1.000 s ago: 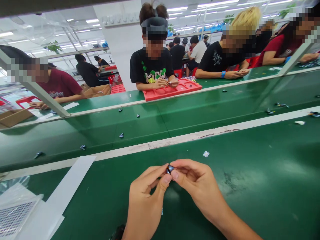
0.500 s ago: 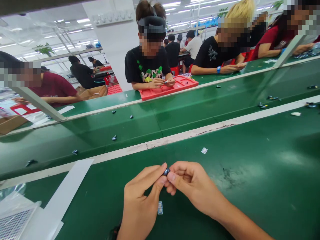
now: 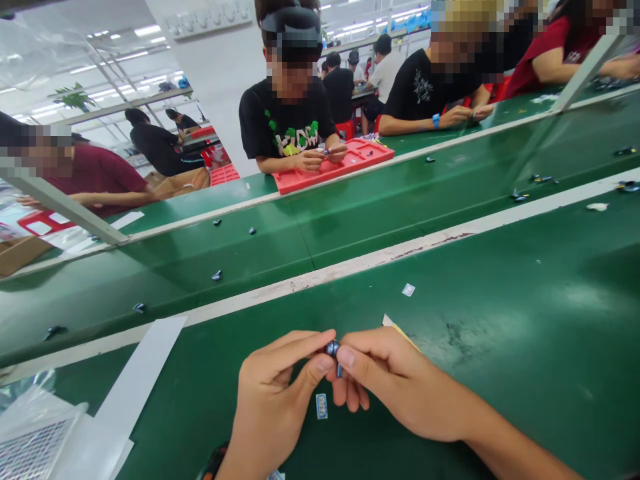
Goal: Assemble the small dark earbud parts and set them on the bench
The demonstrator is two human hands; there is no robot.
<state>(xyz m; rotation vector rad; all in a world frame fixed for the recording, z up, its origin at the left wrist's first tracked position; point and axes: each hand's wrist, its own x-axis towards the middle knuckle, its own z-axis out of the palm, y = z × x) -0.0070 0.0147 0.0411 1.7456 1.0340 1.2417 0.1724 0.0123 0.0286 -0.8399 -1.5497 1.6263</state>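
Small dark part (image 3: 332,349), pinched between the fingertips of both hands, sits just above the green bench (image 3: 500,320), near its front edge. Left hand (image 3: 273,407) clamps thumb and forefinger on one side; right hand (image 3: 395,383) closes its grip on the other, so the piece is steadied from two sides, probably to press or turn something tiny on it, though it is too small to tell what. A small label (image 3: 321,406) lies on the bench right under the hands, within easy reach. Another white sticker (image 3: 409,289) lies farther out. Loose parts dot the conveyor belt (image 3: 350,220) beyond, where a co-worker bends over a red tray (image 3: 333,167).
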